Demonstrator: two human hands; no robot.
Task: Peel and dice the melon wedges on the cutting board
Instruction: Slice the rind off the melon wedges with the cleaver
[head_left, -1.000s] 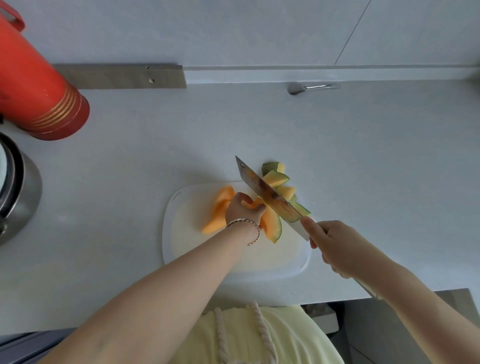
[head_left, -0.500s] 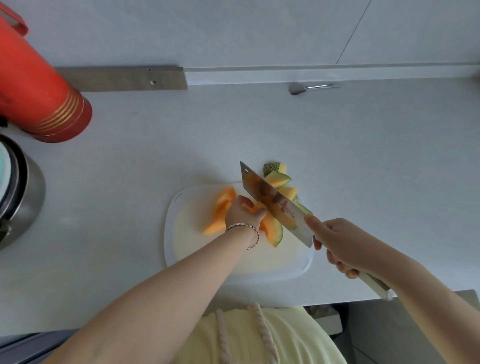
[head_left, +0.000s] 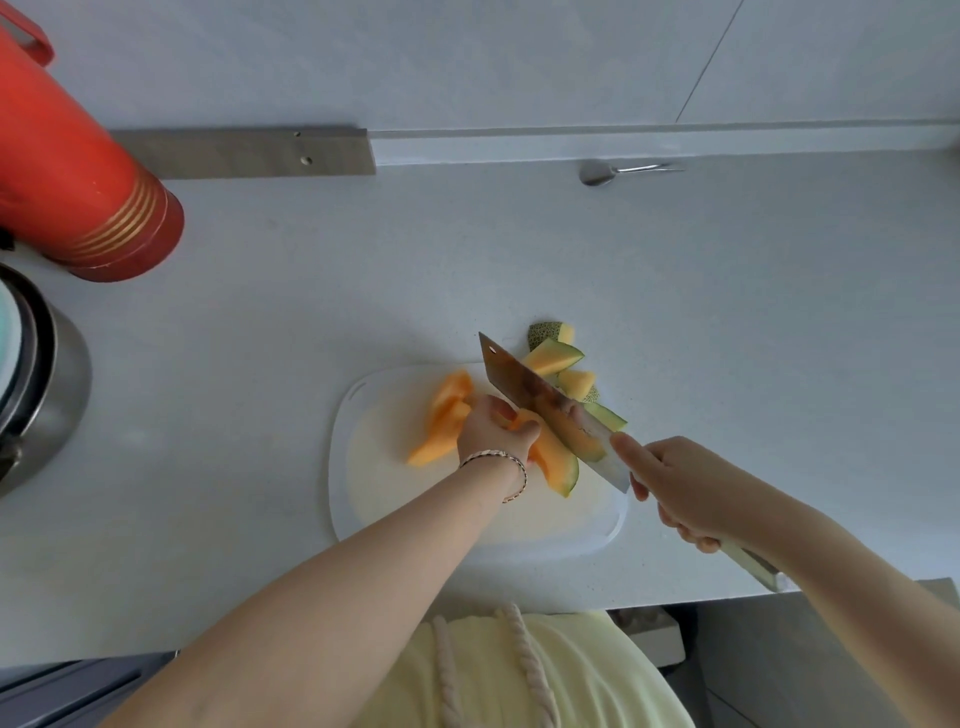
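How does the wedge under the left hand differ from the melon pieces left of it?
The held wedge has a green rind; the left pieces show only orange flesh. The left hand grips the held wedge with the knife against it; the left pieces lie loose. Both sit on the cutting board.

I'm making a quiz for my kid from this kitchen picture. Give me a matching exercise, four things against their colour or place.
Things:
1 spoon
2 knife
3 flask
4 cutting board

Descriptions:
A red, far left
B held in the right hand
C near the back wall
D white, under the melon

Pairs: 1-C, 2-B, 3-A, 4-D
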